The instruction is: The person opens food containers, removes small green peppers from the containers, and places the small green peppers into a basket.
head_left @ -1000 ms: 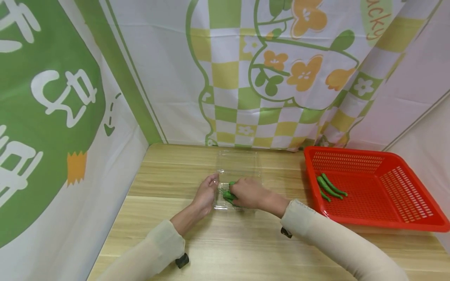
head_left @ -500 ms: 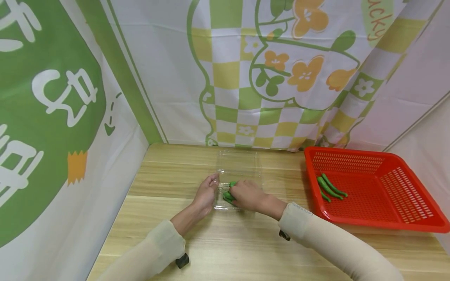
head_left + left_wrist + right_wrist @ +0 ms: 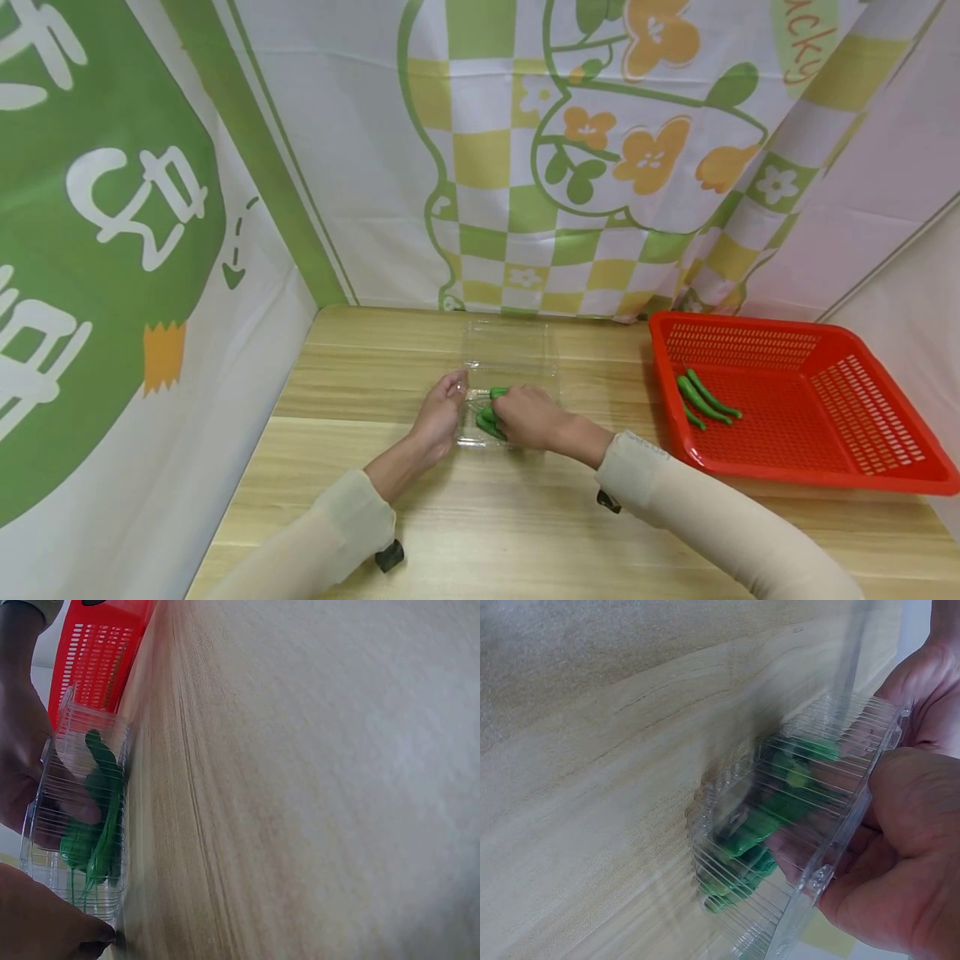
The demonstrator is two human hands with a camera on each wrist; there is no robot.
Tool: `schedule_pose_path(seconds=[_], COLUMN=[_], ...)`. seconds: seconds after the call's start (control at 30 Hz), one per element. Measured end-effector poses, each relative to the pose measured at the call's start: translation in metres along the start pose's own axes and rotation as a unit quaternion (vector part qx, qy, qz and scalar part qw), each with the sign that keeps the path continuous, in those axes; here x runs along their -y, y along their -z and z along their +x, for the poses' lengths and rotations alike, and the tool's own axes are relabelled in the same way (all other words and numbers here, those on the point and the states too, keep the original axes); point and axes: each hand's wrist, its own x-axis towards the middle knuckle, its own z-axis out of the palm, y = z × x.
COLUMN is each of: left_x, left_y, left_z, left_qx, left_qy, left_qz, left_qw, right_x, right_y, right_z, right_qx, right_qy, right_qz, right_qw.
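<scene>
A clear plastic clamshell box (image 3: 474, 444) lies on the wooden table, its lid (image 3: 510, 365) folded back toward the wall. Several green chili peppers (image 3: 107, 802) are inside, side by side in a small pile. My left hand (image 3: 437, 418) grips the box's left wall at the edge. My right hand (image 3: 527, 417) reaches down into the box with curled fingers among the chili peppers; pepper ends (image 3: 487, 423) stick out beside them. Through the ribbed wall in the right wrist view, fingertips (image 3: 786, 851) show against the peppers. The palm hides part of the pile.
At the right stands a red perforated basket (image 3: 757, 475), with a few more green chili peppers (image 3: 705, 402) near its left side. A printed cloth (image 3: 360, 167) hangs as a wall behind the table (image 3: 360, 367) and along its sides.
My right hand has shifted slightly within the box, and the chili peppers under it have moved a little. My left hand stays at the box wall.
</scene>
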Motion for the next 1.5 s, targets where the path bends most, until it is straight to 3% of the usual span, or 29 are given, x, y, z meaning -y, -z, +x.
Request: schedule_pose_path(seconds=[0.8,1.5], left_x=[0.0,-0.001], left_y=[-0.001,-0.002], left_z=[0.001,0.001], left_qx=[-0.003,-0.005], left_qy=[-0.005,-0.013], left_qz=[-0.008,-0.024], left_qw=[1.0,0.9996], right_x=[-0.006,-0.005], right_y=[0.015,0.029], right_z=[-0.007,-0.015], right_qx=[0.01,-0.026], right_qy=[-0.021,-0.025], right_qz=[0.089,0.145], right_qw=[0.9958,0.9888])
